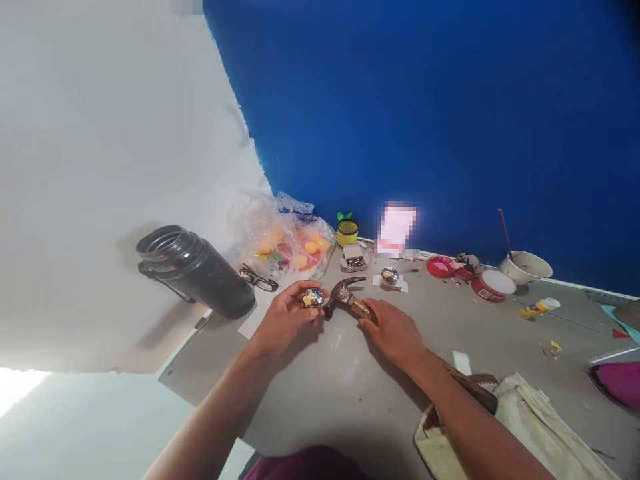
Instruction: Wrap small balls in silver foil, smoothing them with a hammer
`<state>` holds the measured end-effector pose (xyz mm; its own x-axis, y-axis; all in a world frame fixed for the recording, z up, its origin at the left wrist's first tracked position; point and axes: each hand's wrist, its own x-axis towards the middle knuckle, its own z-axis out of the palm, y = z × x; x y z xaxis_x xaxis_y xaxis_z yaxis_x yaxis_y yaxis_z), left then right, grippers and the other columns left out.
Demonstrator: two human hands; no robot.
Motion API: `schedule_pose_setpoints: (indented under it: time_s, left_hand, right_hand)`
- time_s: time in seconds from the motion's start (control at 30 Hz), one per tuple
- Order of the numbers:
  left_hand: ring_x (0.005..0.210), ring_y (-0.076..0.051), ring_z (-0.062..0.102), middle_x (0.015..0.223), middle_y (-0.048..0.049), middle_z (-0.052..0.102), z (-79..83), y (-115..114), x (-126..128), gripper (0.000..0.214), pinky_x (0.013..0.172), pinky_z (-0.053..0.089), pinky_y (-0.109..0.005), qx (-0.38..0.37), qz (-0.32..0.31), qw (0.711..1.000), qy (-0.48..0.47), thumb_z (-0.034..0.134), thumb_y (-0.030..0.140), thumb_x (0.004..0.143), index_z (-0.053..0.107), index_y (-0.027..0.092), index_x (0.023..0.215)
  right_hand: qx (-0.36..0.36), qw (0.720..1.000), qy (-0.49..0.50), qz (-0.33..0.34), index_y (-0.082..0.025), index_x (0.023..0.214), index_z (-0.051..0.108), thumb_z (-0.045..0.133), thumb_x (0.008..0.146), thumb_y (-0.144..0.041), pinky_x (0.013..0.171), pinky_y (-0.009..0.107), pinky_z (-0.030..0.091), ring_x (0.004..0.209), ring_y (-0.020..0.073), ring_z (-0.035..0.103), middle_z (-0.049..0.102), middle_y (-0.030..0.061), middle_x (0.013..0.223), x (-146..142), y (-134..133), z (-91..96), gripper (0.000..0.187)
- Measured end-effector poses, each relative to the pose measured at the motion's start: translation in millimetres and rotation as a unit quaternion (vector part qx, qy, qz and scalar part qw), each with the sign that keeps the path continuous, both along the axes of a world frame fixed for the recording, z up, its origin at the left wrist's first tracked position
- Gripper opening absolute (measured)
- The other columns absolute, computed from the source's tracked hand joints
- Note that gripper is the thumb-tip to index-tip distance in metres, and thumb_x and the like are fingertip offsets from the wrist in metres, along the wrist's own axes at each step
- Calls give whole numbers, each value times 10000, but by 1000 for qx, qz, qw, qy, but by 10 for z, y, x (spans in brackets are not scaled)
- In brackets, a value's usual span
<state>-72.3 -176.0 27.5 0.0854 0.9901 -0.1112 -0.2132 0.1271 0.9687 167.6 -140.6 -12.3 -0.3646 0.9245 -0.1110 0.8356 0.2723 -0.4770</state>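
Between the fingers of my left hand [287, 312] sits a small ball [313, 299] covered in shiny metal tack heads, with a yellow patch showing. My right hand [395, 330] is wrapped round the wooden handle of a claw hammer [345, 297]. The hammer's striking face is close beside the ball; whether they touch I cannot tell. Just beyond the hands stands an opened small box of metal tacks [356, 263]. To its right, a second silver studded ball [389, 275] rests on a piece of white card [399, 285].
A dark thermos [200, 273] and eyeglasses [260, 279] stand at left. Behind are a clear bag of orange balls [300, 250] and a yellow mesh cup [347, 233]. Rightward lie a tub [493, 287], a white bucket [527, 268], a glue stick [540, 307] and a canvas bag [530, 413].
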Motion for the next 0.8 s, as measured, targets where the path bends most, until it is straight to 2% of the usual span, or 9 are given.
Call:
schedule_pose_setpoints:
  time_s: [0.1,0.2,0.27,0.33,0.4,0.47,0.53,0.63,0.8]
  left_hand:
    - [759,-128,630,1111,-84,689,21,86,6,406,634,485,-246,-22,3,1000,19,786,218,760,650,202,1143]
    - [697,-109,585,1051,-51,664,51,290,29,445,622,477,-249,-26,5,997,71,735,188,727,637,214,1161]
    - [672,-112,571,980,-21,642,77,490,79,446,599,463,-248,-9,10,991,131,696,171,671,645,208,1113]
    - [632,-116,549,887,-3,635,101,723,162,311,579,445,-251,25,4,972,235,653,199,673,654,191,983]
    - [665,-144,579,825,-13,661,110,967,270,108,631,462,-270,94,-12,916,391,603,241,755,645,182,835]
    - [808,-191,642,861,-37,709,96,1201,387,123,749,489,-294,172,-44,814,553,547,224,815,661,189,787]
    - [912,-231,657,923,-64,733,64,1404,500,154,800,481,-314,199,-78,764,609,558,191,822,712,196,817]
    - [971,-271,658,955,-99,731,8,1616,639,192,785,465,-326,218,-126,708,659,572,130,810,750,203,818]
    - [855,-281,665,845,-120,703,-58,1763,744,185,707,439,-328,216,-158,644,716,582,105,793,726,184,708]
  right_hand:
    - [19,1000,-20,9,-230,1176,639,563,981,-309,819,326,385,1069,245,606,703,57,1095,-26,-19,57,223]
    - [49,998,-38,10,-206,1122,658,580,975,-300,843,338,385,1071,252,582,684,73,1081,-41,-34,78,191]
    - [63,997,-36,7,-201,1098,664,589,969,-294,850,342,390,1059,250,570,668,79,1076,-46,-39,63,175]
    - [70,997,-28,12,-200,1068,668,592,965,-286,854,342,397,1049,249,561,655,81,1066,-51,-39,34,154]
    - [68,997,-23,22,-199,1043,670,600,958,-278,858,342,406,1046,249,555,645,82,1062,-57,-37,8,135]
    - [62,997,-24,32,-193,1047,666,613,950,-271,871,345,413,1057,251,548,638,90,1082,-63,-31,-5,135]
    - [54,997,-24,41,-184,1057,660,622,945,-273,887,349,418,1071,253,541,631,98,1103,-65,-22,-5,147]
    - [44,998,-16,47,-177,1060,653,623,945,-277,902,350,426,1088,253,534,624,100,1117,-58,-8,7,155]
    - [36,998,-2,48,-167,1077,648,618,945,-286,889,353,441,1081,254,536,621,95,1123,-41,8,16,180]
